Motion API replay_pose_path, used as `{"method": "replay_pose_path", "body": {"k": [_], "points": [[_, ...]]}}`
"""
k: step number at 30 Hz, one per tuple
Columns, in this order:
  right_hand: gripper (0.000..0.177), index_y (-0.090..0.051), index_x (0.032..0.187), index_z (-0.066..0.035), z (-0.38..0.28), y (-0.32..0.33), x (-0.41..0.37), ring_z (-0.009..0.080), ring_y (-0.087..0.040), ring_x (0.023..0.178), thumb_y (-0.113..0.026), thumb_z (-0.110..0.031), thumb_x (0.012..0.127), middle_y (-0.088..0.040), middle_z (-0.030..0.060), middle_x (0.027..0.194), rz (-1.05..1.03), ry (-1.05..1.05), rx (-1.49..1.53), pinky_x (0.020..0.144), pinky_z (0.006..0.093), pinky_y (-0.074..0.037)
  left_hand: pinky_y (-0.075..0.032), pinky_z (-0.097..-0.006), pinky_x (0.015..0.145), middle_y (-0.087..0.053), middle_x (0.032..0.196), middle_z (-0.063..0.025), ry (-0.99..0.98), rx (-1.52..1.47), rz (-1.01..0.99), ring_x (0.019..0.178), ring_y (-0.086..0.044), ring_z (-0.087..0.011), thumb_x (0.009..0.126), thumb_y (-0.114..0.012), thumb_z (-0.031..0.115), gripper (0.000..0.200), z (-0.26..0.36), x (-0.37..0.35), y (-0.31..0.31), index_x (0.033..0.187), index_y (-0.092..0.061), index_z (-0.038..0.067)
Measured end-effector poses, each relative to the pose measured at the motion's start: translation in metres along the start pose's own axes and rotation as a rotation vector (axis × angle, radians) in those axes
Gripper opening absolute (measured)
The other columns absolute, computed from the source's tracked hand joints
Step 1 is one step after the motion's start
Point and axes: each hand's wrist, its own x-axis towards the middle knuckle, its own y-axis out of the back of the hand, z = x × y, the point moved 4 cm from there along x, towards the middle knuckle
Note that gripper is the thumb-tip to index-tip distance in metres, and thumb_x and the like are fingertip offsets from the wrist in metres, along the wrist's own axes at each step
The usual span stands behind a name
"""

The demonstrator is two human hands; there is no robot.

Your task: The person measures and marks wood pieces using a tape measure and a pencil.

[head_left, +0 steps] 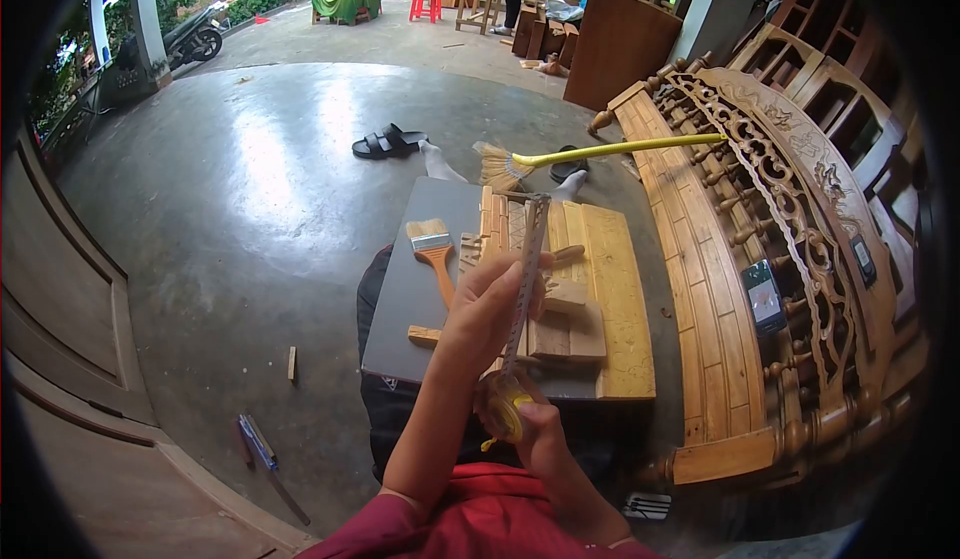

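My left hand point(482, 309) is closed, its fingers around the pulled-out blade point(524, 294) of a tape measure. Closer to my body, my right hand point(538, 429) grips the round yellow case point(508, 417) of that tape measure. The blade runs upward from the case, over several light wooden blocks point(565, 331). These lie on a grey board point(400, 334) in front of me, beside a yellowish wooden slab point(622, 309). Left of the blocks rests a flat paint brush point(434, 254) with an orange handle. My left hand and the blade hide part of the blocks.
A wooden bench point(690, 289) with a carved back stands on the right, a phone point(763, 297) on it. A broom point(600, 152) leans across toward it. Tools point(262, 449) and a small wood piece point(292, 364) lie on the floor at left. Wooden panels point(70, 259) line the left side.
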Motion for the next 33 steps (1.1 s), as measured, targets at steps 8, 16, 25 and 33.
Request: {"method": "replay_pose_path", "body": {"k": [8,16,25,33], "points": [[0.063,-0.051,0.131,-0.005,0.0020,0.0014,0.0003,0.0156,-0.059,0.091,-0.049,-0.045,0.083,-0.063,0.0105,0.107,-0.011,0.002,0.010,0.073,0.0263,-0.045,-0.043,-0.0239,0.069,-0.059,0.082,-0.0011,0.003,-0.052,-0.053,0.074,-0.053,-0.0091,0.104,-0.057,0.026,0.039,0.0002,-0.0002,0.0004,0.126,-0.063,-0.005],[0.062,-0.051,0.130,-0.004,0.0003,0.0006,0.0007,0.0158,-0.060,0.093,-0.049,-0.045,0.083,-0.063,0.0109,0.108,-0.015,0.005,-0.004,0.074,0.0264,-0.046,-0.042,-0.0234,0.068,-0.059,0.082,-0.0010,0.004,-0.021,-0.053,0.073,-0.051,-0.0092,0.104,-0.057,0.029,0.041,-0.0012,0.0003,0.0016,0.126,-0.063,-0.005],[0.061,-0.052,0.129,-0.004,0.0015,0.0004,0.0010,0.0151,-0.059,0.088,-0.049,-0.044,0.083,-0.063,0.0108,0.106,-0.006,0.007,0.009,0.071,0.0261,-0.044,-0.042,-0.0235,0.068,-0.059,0.081,-0.0018,0.012,-0.014,-0.034,0.073,-0.052,-0.0095,0.104,-0.057,0.029,0.040,-0.0003,-0.0001,0.0011,0.126,-0.063,-0.005],[0.048,-0.051,0.127,-0.004,-0.0005,-0.0007,0.0001,0.0118,-0.059,0.091,-0.048,-0.033,0.089,-0.062,0.0078,0.107,-0.031,0.019,0.078,0.075,0.0245,-0.046,-0.043,-0.0240,0.069,-0.058,0.080,-0.0022,0.020,-0.032,-0.035,0.073,-0.052,-0.0097,0.104,-0.057,0.028,0.040,-0.0019,0.0001,0.0010,0.125,-0.064,-0.005]]}}
